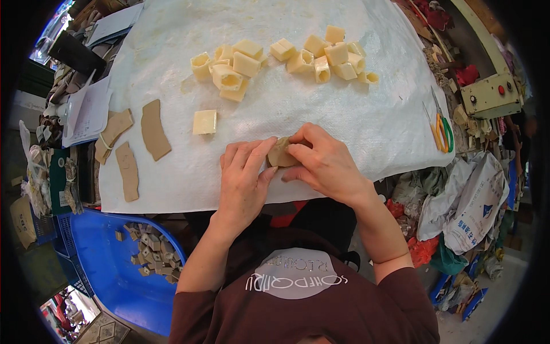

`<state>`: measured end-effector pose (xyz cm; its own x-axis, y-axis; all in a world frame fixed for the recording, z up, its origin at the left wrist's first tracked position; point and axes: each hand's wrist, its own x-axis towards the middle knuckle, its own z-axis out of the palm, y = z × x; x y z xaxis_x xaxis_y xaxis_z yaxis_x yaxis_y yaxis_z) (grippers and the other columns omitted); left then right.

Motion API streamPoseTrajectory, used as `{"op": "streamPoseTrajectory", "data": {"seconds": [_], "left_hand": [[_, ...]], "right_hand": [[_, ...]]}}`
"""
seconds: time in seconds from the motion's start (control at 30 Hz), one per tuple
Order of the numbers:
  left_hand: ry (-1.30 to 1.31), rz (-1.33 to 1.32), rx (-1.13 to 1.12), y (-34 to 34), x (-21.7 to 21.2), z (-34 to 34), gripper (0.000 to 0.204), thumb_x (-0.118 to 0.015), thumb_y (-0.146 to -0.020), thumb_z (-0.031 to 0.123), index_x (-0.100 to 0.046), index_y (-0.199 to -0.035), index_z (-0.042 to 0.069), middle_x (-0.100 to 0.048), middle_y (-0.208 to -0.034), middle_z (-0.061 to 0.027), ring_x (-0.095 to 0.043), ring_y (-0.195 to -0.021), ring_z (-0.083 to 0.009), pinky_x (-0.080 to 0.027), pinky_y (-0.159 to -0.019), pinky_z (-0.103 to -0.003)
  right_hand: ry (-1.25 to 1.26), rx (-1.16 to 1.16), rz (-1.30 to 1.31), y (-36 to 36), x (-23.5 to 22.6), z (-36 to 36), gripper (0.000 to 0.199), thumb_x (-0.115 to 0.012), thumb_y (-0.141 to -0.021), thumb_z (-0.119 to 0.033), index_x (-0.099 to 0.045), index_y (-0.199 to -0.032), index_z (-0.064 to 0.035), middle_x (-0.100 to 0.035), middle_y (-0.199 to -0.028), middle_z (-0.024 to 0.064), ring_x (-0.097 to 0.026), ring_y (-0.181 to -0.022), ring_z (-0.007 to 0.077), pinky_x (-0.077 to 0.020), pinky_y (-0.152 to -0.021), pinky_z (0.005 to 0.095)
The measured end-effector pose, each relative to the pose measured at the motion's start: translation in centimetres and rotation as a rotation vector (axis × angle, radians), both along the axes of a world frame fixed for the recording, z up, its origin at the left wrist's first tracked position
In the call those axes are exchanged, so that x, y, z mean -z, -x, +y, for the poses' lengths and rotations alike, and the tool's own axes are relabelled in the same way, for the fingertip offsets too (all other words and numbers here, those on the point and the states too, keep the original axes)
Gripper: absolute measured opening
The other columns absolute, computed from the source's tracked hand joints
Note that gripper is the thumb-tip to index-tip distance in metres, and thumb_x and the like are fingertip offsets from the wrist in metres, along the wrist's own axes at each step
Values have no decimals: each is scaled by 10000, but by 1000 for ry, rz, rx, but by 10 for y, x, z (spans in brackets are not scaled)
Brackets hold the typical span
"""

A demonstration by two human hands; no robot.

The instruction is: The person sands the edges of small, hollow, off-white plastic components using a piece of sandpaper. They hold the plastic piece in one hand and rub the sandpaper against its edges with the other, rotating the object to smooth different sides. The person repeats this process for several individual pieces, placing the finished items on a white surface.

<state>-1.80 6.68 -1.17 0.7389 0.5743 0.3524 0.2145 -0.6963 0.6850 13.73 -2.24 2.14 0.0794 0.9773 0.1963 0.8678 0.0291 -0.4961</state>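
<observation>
- Your left hand (243,175) & right hand (322,160) meet at the near edge of the white woven plastic sheet (321,114) covering the table, both pinching one small tan cardboard-like piece (281,155).
- L hand: thumb & forefinger grip the piece's left side, other fingers flat on the sheet. R hand: fingertips clamp its top & right side, covering most of it.
- The piece sits just above the sheet, near centre of the front edge, right in front of your chest.
- One pale yellow square plastic block (204,121) lies alone, left of your hands, apart from them.
- Far side of the sheet: loose pile of pale yellow hollow square plastic blocks (281,60), two clumps nearly touching.
- Left edge of the sheet: three flat tan curved cardboard strips (133,143), side by side, one overhanging the edge.
- Beyond those, off the sheet: a stack of white papers (89,112).
- Below left, at floor level: a blue plastic crate (106,252) w/ small tan & grey scraps in its near corner.
- Right of the sheet: orange- & green-handled scissors (442,129), then a cream metal control box (491,94) w/ a red button.
- Lower right: white plastic bags (464,206) & red scraps heaped on the floor; room looks cluttered, workshop-like.
</observation>
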Motion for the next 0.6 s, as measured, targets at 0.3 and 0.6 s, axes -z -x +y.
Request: {"op": "streamPoseTrajectory", "data": {"seconds": [0.3, 0.6], "left_hand": [[71, -158, -114, -2, 0, -7, 383, -641, -647, -55, -564, -1008, 49, -558, -961, -80, -512, -895, -269, -397, -771, -363], [-178, -60, 23, -5, 6, -8, 232, -647, -644, -53, -602, -854, 34, -580, -907, -65, -535, -863, -259, -402, -748, -346]], "right_hand": [[7, 60, 90, -5, 11, 3, 125, -645, -677, -14, -574, -779, -26, -524, -872, 70, -562, -769, 244, -462, -639, 333], [-42, 1, 277, -13, 19, -2, 156, -700, -662, -42, -573, -750, -18, -524, -896, 77, -548, -790, 238, -462, -667, 325]]}}
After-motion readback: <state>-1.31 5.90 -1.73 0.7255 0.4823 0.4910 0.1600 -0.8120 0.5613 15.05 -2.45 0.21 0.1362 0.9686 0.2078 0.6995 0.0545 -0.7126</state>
